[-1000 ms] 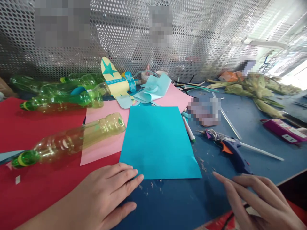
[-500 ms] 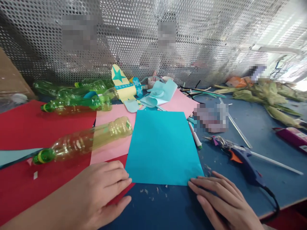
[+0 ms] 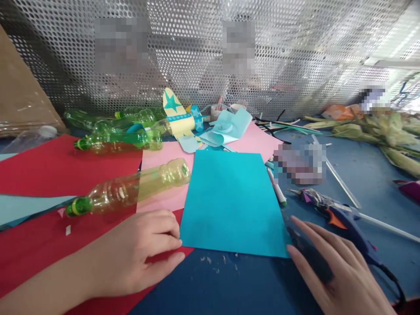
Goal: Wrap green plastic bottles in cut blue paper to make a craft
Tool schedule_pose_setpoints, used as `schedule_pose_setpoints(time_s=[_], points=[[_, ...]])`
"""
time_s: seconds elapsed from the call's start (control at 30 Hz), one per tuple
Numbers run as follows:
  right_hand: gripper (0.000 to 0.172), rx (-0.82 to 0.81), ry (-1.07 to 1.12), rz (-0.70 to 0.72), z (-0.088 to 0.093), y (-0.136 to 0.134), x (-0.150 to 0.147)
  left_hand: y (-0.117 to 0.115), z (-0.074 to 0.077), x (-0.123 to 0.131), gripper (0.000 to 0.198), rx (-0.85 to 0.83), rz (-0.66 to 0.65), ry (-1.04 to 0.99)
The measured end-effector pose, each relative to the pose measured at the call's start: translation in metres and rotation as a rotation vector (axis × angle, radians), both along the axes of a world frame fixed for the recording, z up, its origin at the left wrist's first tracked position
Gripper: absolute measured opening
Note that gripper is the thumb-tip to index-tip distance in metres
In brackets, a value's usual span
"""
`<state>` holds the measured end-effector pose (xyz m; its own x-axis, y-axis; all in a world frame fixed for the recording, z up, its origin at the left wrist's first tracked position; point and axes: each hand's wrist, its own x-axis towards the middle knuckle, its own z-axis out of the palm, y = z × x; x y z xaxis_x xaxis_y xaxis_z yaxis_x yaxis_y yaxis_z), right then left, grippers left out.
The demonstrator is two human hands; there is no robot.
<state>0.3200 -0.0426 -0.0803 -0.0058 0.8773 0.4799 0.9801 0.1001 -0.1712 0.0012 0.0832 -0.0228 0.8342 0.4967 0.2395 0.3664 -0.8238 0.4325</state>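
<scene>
A bright blue sheet of paper (image 3: 232, 201) lies flat in front of me. Beside its lower left corner rests my left hand (image 3: 144, 253), fingers loosely bent and thumb a little apart, holding nothing. At the lower right corner is my right hand (image 3: 337, 267), its fingers spread, the thumb tip close to the paper's edge; whether it touches cannot be made out. Left of the blue sheet a clear yellowish plastic bottle (image 3: 131, 188) with a green cap lies across pink paper (image 3: 164, 199) and red paper (image 3: 108, 245).
A blue hot glue gun (image 3: 348, 218) with a glue stick lies at right, near a marker (image 3: 277, 188). Behind stand a yellow paper-covered bottle plane (image 3: 180, 122), green bottles (image 3: 121, 140) and crumpled light blue paper (image 3: 226, 127). Dried husks (image 3: 390, 127) lie at far right.
My right hand has moved off the blue sheet's lower right corner to the right, its fingers spreading. My left hand stays by the lower left corner. The whole view has shifted slightly.
</scene>
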Motion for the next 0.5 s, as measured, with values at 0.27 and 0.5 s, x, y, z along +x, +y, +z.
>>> schedule_pose_setpoints(time_s=[0.27,0.5], points=[[0.038,-0.095,0.169,-0.047,-0.003,0.012,-0.013,0.005,-0.006,-0.004,0.015,-0.056,-0.021,0.045],[0.034,-0.194,0.827,0.015,0.004,0.015,-0.015,0.003,-0.015,0.000,0.007,-0.156,0.153,-0.031]])
